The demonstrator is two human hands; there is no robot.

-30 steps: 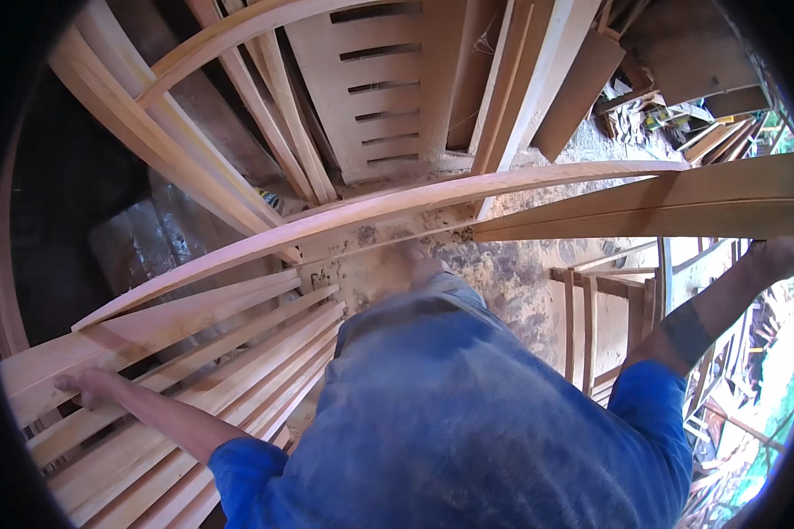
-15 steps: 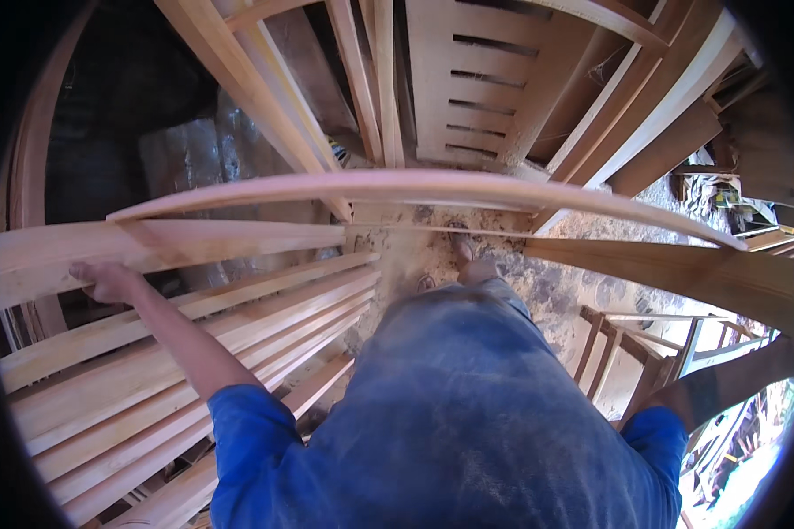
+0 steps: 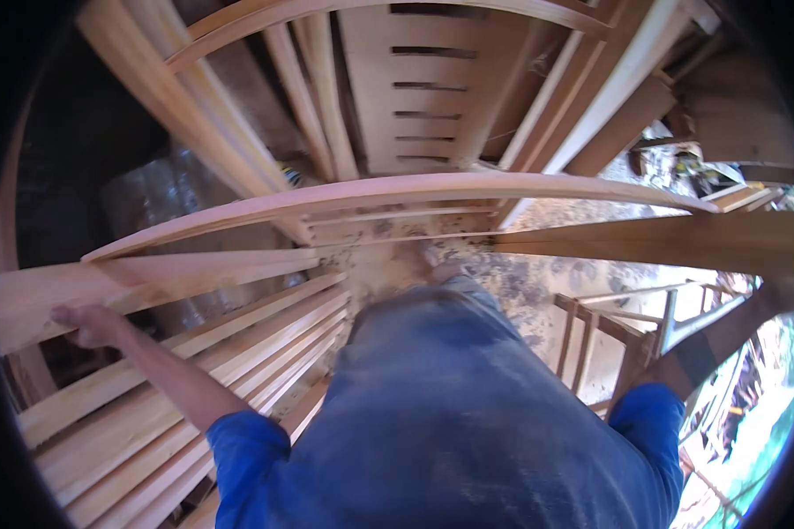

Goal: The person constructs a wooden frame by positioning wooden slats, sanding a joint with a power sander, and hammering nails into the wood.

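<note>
At nine o'clock, the left hand [image 3: 90, 324] grips a pale board [image 3: 176, 271]. At three, the right hand [image 3: 778, 287] is at a brown board [image 3: 653, 240], grip unclear. A curved strip [image 3: 415, 188] arches below twelve.

Dusty blue shirt [image 3: 450, 414], brighter short sleeves [image 3: 245, 454]

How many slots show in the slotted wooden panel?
6 slots, in one column down the wooden panel, at the view's upper middle; more may be hidden above.
</note>
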